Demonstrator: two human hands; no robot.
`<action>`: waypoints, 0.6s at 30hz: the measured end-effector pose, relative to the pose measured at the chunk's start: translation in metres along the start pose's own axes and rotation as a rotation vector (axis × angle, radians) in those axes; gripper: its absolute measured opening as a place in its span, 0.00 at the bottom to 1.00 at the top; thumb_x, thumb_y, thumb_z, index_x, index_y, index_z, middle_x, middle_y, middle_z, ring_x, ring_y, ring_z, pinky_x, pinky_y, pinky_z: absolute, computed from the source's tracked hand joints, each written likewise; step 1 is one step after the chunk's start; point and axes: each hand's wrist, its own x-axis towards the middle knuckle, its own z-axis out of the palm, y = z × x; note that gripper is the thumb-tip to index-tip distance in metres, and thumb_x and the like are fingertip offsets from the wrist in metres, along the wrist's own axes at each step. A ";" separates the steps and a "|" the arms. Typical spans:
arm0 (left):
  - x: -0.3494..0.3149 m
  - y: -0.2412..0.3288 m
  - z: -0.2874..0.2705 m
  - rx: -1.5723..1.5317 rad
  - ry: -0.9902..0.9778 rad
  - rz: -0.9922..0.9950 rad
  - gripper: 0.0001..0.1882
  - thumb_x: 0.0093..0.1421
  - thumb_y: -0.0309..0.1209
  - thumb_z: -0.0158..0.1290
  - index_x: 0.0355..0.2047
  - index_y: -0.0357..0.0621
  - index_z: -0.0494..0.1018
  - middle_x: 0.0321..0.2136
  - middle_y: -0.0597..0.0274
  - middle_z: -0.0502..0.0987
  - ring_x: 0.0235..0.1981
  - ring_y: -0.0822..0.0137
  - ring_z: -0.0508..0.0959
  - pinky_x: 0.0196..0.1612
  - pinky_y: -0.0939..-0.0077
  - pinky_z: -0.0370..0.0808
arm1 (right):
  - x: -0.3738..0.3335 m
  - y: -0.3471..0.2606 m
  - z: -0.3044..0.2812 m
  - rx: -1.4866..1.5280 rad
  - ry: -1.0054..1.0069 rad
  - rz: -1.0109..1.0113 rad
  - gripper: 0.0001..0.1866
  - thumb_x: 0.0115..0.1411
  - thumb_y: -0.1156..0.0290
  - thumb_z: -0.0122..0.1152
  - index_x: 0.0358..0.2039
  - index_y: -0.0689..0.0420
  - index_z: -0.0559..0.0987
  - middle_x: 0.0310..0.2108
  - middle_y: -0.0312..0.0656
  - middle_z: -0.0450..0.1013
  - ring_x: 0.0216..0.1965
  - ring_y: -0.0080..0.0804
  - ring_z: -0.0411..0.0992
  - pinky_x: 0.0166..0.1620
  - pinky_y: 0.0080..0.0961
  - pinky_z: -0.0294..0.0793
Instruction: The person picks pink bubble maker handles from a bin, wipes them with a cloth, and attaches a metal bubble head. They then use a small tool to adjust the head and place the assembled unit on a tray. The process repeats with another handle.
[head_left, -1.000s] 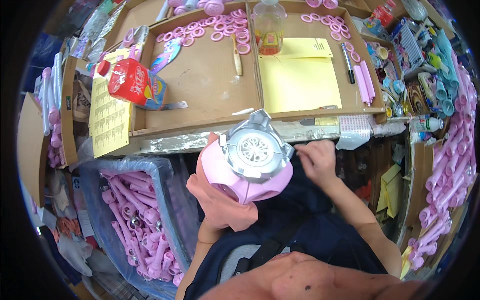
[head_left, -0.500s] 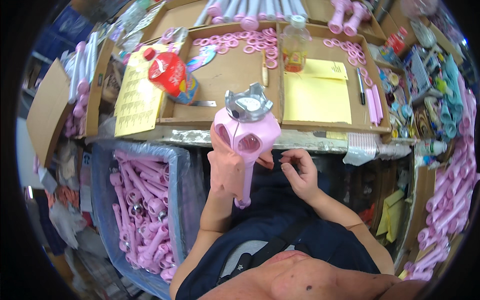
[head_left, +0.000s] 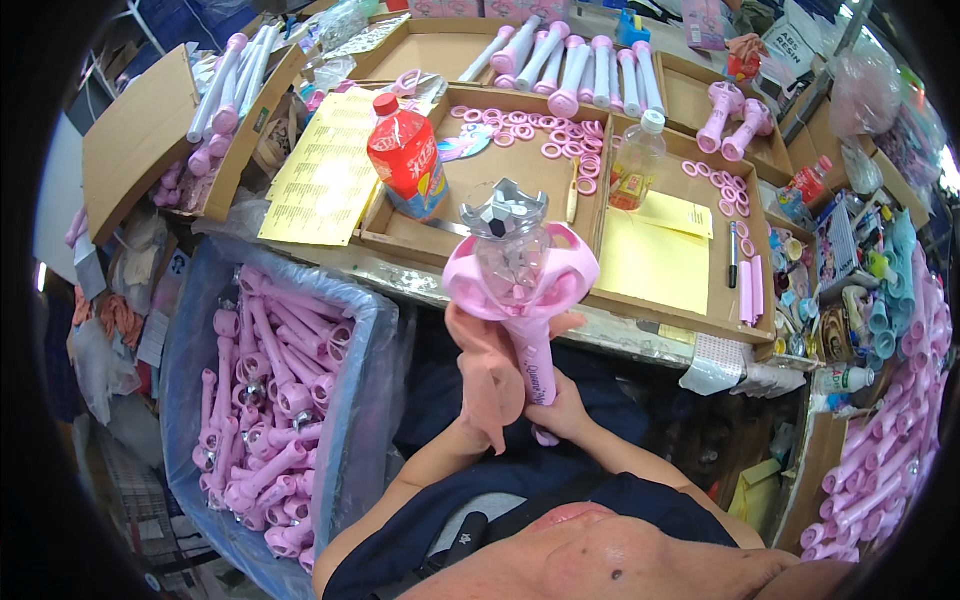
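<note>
Upright in front of me stands a pink toy wand [head_left: 537, 365]. Its head is a clear globe [head_left: 513, 265] inside a pink open frame, topped by a silver crown [head_left: 506, 212]. My left hand [head_left: 474, 340] is closed around the wand just below its head, with a peach-coloured cloth or glove [head_left: 492, 390] covering much of the hand. Lower down, my right hand [head_left: 563, 408] wraps round the handle near its bottom end. Dark lettering shows on the handle. The cloth and the wand hide most of the left fingers.
A blue-lined bin [head_left: 375, 330] of pink wand parts stands at left. Cardboard trays [head_left: 470, 240] on the bench hold pink rings [head_left: 575, 140], a red bottle [head_left: 408, 160], a clear bottle [head_left: 637, 165] and yellow paper [head_left: 655, 260]. More pink parts [head_left: 880, 450] are piled at right.
My right hand has come in from the side and taken hold of the handle. The wand has turned, so its clear globe and the lettering now show. The view has shifted.
</note>
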 end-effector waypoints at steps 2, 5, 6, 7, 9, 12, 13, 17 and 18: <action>-0.011 -0.016 -0.006 0.178 0.112 0.047 0.36 0.58 0.60 0.41 0.35 0.31 0.70 0.23 0.50 0.76 0.24 0.56 0.79 0.32 0.68 0.77 | 0.000 0.005 0.001 0.023 -0.006 -0.002 0.28 0.42 0.72 0.67 0.47 0.59 0.74 0.36 0.43 0.78 0.37 0.31 0.77 0.44 0.28 0.75; -0.019 -0.042 -0.014 0.382 0.265 0.096 0.30 0.58 0.55 0.44 0.34 0.35 0.71 0.23 0.54 0.76 0.23 0.58 0.78 0.30 0.70 0.76 | -0.002 0.007 -0.002 0.036 -0.015 0.006 0.30 0.41 0.73 0.67 0.50 0.59 0.73 0.37 0.43 0.77 0.37 0.29 0.76 0.44 0.27 0.74; -0.023 -0.050 -0.017 0.430 0.300 0.108 0.28 0.58 0.54 0.44 0.34 0.36 0.72 0.22 0.55 0.76 0.23 0.59 0.78 0.30 0.71 0.75 | -0.003 0.007 -0.004 0.037 -0.014 0.004 0.31 0.42 0.73 0.67 0.50 0.59 0.73 0.37 0.43 0.77 0.38 0.29 0.76 0.45 0.27 0.74; -0.025 -0.058 -0.019 0.474 0.324 0.121 0.26 0.58 0.52 0.45 0.34 0.37 0.72 0.22 0.56 0.75 0.22 0.60 0.77 0.29 0.72 0.75 | -0.005 0.006 -0.006 0.031 -0.033 -0.036 0.31 0.42 0.73 0.67 0.50 0.59 0.73 0.37 0.43 0.77 0.38 0.30 0.77 0.44 0.27 0.75; -0.032 -0.070 -0.025 0.559 0.344 0.142 0.22 0.58 0.49 0.47 0.33 0.39 0.73 0.22 0.59 0.75 0.22 0.61 0.77 0.28 0.73 0.74 | -0.007 0.004 -0.011 0.026 -0.061 -0.103 0.30 0.43 0.73 0.67 0.50 0.59 0.74 0.37 0.44 0.78 0.38 0.32 0.78 0.44 0.28 0.75; -0.049 -0.078 -0.035 0.628 0.264 0.203 0.16 0.59 0.44 0.50 0.32 0.42 0.75 0.22 0.62 0.75 0.21 0.63 0.76 0.26 0.75 0.73 | -0.009 0.003 -0.015 -0.166 -0.060 -0.382 0.28 0.44 0.73 0.68 0.50 0.59 0.74 0.36 0.47 0.78 0.37 0.37 0.79 0.42 0.30 0.76; -0.056 -0.078 -0.039 0.778 0.280 0.177 0.14 0.59 0.42 0.51 0.31 0.44 0.75 0.22 0.64 0.75 0.21 0.64 0.76 0.26 0.76 0.72 | -0.008 0.004 -0.014 -0.107 -0.073 -0.430 0.26 0.44 0.73 0.68 0.47 0.59 0.76 0.35 0.48 0.78 0.36 0.41 0.79 0.40 0.31 0.76; -0.070 -0.067 -0.044 1.239 0.236 0.158 0.07 0.58 0.34 0.52 0.34 0.47 0.76 0.28 0.64 0.76 0.26 0.67 0.77 0.29 0.76 0.71 | -0.009 0.014 -0.012 -0.102 -0.186 -0.384 0.21 0.43 0.74 0.68 0.42 0.59 0.78 0.34 0.47 0.78 0.34 0.41 0.78 0.39 0.31 0.76; -0.069 -0.062 -0.043 1.287 0.201 0.168 0.08 0.57 0.33 0.54 0.36 0.47 0.75 0.30 0.63 0.77 0.28 0.67 0.77 0.31 0.76 0.71 | -0.011 0.017 -0.012 -0.064 -0.132 -0.395 0.21 0.43 0.74 0.68 0.42 0.59 0.78 0.34 0.47 0.78 0.34 0.41 0.78 0.40 0.31 0.76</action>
